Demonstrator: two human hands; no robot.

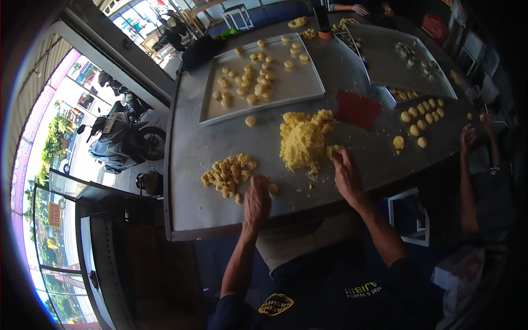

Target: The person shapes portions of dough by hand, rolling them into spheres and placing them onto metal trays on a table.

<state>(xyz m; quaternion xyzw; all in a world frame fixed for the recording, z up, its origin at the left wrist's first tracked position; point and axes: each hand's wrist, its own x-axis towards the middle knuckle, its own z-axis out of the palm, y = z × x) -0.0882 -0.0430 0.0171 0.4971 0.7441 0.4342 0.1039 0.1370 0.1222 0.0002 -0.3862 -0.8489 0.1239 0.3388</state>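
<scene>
My left hand (257, 202) is closed, its knuckles up, beside a heap of small pale dough pieces (228, 173). A round piece of dough (273, 188) shows at its thumb side, and the curled fingers partly hide how it is gripped. My right hand (347, 177) pinches a lump of yellow crumbly filling (332, 150) at the right edge of a large mound of the same filling (302, 140). One flattened dough ball (251, 121) lies alone between the mound and the tray behind it.
A metal tray (220, 111) of round dough balls stands at the far left of the table (190, 203). A red sheet (358, 109) lies right of the mound. Further right are another tray (385, 66), rows of filled balls (421, 118) and a co-worker's arms (467, 165).
</scene>
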